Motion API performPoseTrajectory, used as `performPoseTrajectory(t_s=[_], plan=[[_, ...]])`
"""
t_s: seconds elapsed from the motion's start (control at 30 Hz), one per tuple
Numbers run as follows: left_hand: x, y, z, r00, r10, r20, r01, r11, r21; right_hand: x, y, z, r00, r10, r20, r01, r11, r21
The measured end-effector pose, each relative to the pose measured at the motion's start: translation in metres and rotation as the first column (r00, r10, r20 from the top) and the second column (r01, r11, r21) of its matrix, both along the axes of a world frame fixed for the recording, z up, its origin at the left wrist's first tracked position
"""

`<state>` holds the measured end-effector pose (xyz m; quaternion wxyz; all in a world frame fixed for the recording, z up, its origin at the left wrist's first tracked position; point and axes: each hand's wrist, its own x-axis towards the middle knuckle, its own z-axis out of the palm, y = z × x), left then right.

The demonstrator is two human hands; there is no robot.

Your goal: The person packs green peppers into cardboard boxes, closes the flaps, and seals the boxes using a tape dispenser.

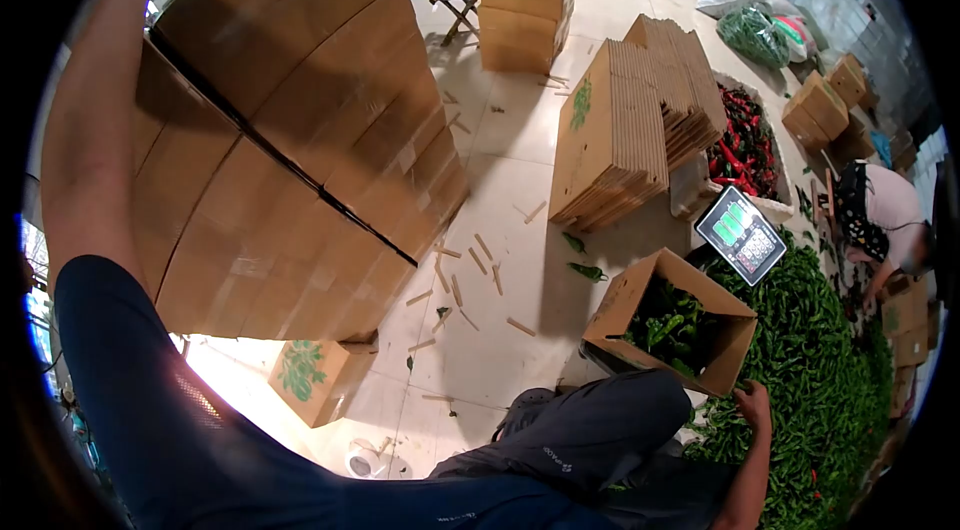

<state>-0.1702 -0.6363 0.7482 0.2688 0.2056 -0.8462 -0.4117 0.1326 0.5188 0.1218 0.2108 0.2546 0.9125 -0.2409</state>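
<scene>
An open carton (728,345) at 4 o'clock appears only part filled with green peppers (675,325); closed cartons stand done, while flat ones look unused.
From the left, the person's left forearm (95,150) runs out of view towards 11 o'clock, so how its fingers stand cannot be told. Tall stacked cartons (300,120), shut and taped, fill 10 o'clock; a leaf-printed carton (312,380) lies at 8. Folded flat cartons (625,130) are bundled at 2 o'clock. The open carton, plain brown cardboard and slightly tilted in view, sits just below a lit scale display (742,235); its top is unsealed. The right hand (754,404) curls by its lower corner, grip unclear, beside a broad green pepper heap (810,360).
</scene>
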Motion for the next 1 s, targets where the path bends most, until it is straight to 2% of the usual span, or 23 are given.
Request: performPoseTrajectory(t_s=[0.07,0.27,0.37,0.47,0.67,0.77,0.87,1.0], plan=[[-0.002,-0.004,0.002,1.0,0.0,0.024,0.0,1.0,-0.009,-0.009,-0.026,0.022,0.999,-0.019,0.028,0.019,1.0,-0.012],[0.0,-0.001,-0.002,0.998,-0.012,0.057,0.013,1.0,-0.027,-0.015,-0.026,0.013,1.0,-0.005,0.01,0.005,0.997,-0.071],[0.004,0.005,-0.007,0.999,-0.014,0.051,0.016,0.999,-0.04,-0.014,-0.02,0.003,1.0,0.013,-0.002,-0.013,1.0,-0.026],[0.005,0.009,-0.01,0.999,-0.009,0.046,0.012,0.999,-0.051,-0.016,-0.018,0.005,0.999,0.038,0.037,-0.036,0.998,-0.047],[0.006,0.025,-0.018,0.999,-0.003,0.034,0.007,0.996,-0.093,-0.015,-0.018,0.002,1.0,0.02,0.008,-0.02,0.998,-0.064],[0.009,0.037,-0.024,1.0,0.008,0.018,-0.006,0.991,-0.134,-0.019,-0.038,0.019,0.998,0.05,0.03,-0.048,0.998,-0.041],[0.015,0.046,-0.022,1.0,0.026,-0.015,-0.029,0.975,-0.22,-0.019,-0.048,0.022,0.996,0.085,-0.041,-0.087,0.995,-0.051],[0.034,0.099,-0.037,0.985,0.019,-0.173,-0.097,0.884,-0.456,-0.017,-0.038,0.015,1.0,0.028,0.012,-0.026,0.988,-0.155]])
